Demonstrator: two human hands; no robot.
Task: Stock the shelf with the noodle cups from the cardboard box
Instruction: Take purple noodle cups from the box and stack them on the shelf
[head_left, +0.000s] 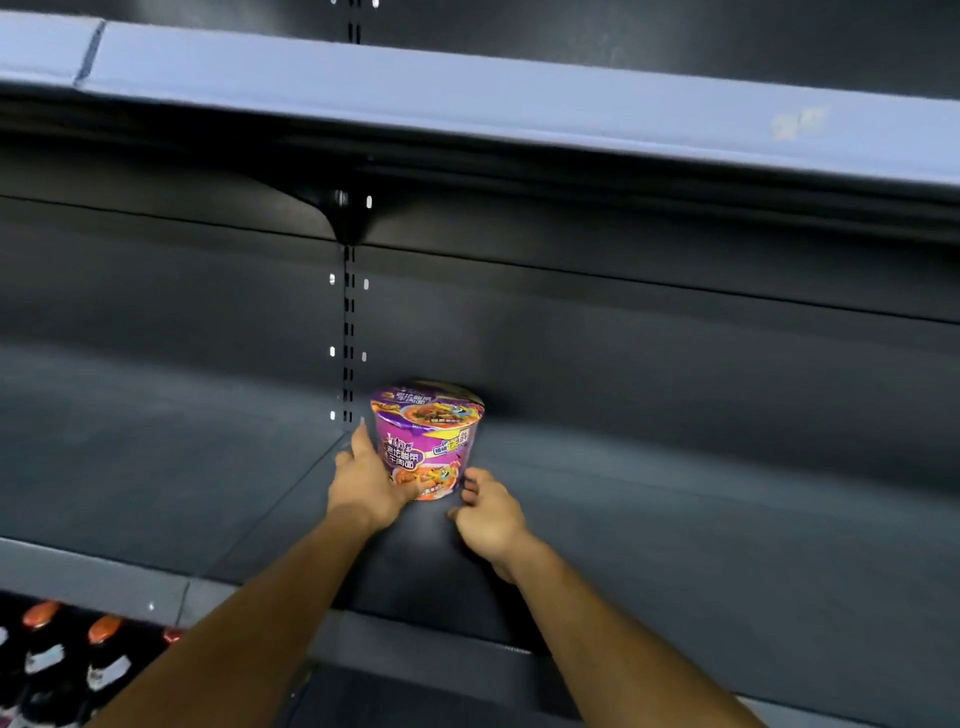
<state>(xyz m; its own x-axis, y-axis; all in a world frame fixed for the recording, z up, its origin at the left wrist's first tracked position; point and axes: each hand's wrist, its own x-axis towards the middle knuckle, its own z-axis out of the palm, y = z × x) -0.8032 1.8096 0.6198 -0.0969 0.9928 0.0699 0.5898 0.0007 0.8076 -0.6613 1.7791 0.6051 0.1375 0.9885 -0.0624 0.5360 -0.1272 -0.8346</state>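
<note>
1. The noodle cup (426, 441) stands upright on the shelf (675, 519), deep in, close to the back wall and just right of the slotted upright (348, 332) where two shelf boards meet. Its long axis runs straight up, with the lid on top and the narrow base on the shelf.
2. The cup lies straight ahead of both hands, between them and a little beyond. The left hand (363, 483) is nearer: its palm and fingers lie against the cup's left side, curled around it.
3. The right hand (488, 512) sits just beside the cup's lower right. Its fingers are loosely curled and seem to hold nothing; I cannot tell whether the fingertips touch the base.
4. The cup is purple, wider at the lid than at the foot, printed with pictures of a noodle bowl and bold characters; the wrap looks glossy.
5. The cardboard box is out of view. Dark bottles (47, 654) with orange caps stand on the lower shelf at the bottom left corner.
</note>
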